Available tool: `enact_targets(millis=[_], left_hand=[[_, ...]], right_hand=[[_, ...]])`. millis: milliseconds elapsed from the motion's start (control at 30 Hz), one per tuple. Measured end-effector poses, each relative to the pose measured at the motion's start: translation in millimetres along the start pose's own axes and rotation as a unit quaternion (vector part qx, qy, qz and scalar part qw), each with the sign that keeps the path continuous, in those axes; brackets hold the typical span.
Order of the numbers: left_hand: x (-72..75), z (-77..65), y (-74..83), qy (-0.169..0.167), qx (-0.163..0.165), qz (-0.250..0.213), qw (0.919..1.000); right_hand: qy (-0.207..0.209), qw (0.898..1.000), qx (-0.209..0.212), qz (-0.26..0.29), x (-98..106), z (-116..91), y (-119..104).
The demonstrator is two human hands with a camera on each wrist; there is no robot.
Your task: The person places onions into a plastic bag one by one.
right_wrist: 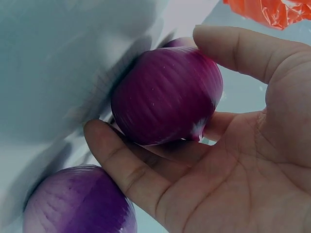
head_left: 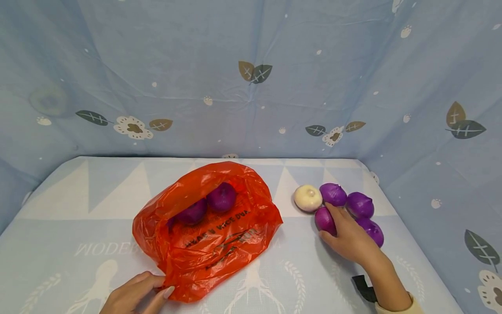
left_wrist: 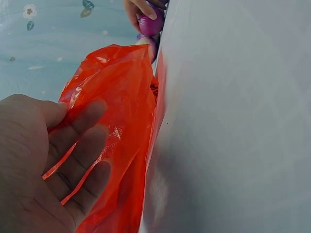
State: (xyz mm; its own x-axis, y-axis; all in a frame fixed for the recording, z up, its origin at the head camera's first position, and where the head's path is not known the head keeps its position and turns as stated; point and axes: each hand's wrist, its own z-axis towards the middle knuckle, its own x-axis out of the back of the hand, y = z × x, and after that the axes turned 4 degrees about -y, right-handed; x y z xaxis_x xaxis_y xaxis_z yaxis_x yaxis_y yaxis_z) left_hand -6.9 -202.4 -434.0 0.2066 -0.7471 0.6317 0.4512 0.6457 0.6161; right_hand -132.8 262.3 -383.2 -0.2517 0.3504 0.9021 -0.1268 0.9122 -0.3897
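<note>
My left hand (head_left: 131,294) pinches the near left edge of a crinkled red plastic bag (head_left: 235,257) between thumb and fingers. The bag's mouth gapes, and purple onions (head_left: 222,197) lie inside, partly covered by the film. Over to the right, my right hand (head_left: 351,237) has its thumb and fingers curled round a reddish-purple onion (right_wrist: 167,94). Behind that onion sits a pale white onion (head_left: 307,197). Three other purple onions (head_left: 360,205) lie close behind and beside the right hand, the nearest one (head_left: 370,232) partly hidden by it.
A pale patterned cloth (head_left: 113,187) covers the table. Blue printed fabric (head_left: 196,87) hangs behind it and along the sides. A black strap (head_left: 364,288) shows at my right wrist.
</note>
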Motion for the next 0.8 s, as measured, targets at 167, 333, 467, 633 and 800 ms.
enact_targets(millis=[167, 333, 467, 633, 800], left_hand=[[-0.4, -0.1, -0.8, 0.004, -0.003, -0.004, 1.0], [-0.4, 0.1, -1.2, 0.004, -0.006, -0.01, 0.9999], [-0.2, -0.1, -0.2, -0.002, 0.002, -0.003, 1.0], [0.5, -0.7, 2.1, -0.015, 0.029, 0.018, 0.9993], [1.4, -0.2, 2.9, -0.016, 0.029, 0.018, 0.9993]], right_hand=[[-0.002, 1.0, 0.005, 0.0, 1, -1, 0], [-0.004, 1.0, 0.001, -0.003, 2, -1, 0], [-0.003, 1.0, -0.011, -0.008, 2, -1, -1], [0.01, 1.0, -0.009, -0.009, 3, -1, -3], [0.017, 1.0, -0.008, -0.007, 9, -5, -11]])
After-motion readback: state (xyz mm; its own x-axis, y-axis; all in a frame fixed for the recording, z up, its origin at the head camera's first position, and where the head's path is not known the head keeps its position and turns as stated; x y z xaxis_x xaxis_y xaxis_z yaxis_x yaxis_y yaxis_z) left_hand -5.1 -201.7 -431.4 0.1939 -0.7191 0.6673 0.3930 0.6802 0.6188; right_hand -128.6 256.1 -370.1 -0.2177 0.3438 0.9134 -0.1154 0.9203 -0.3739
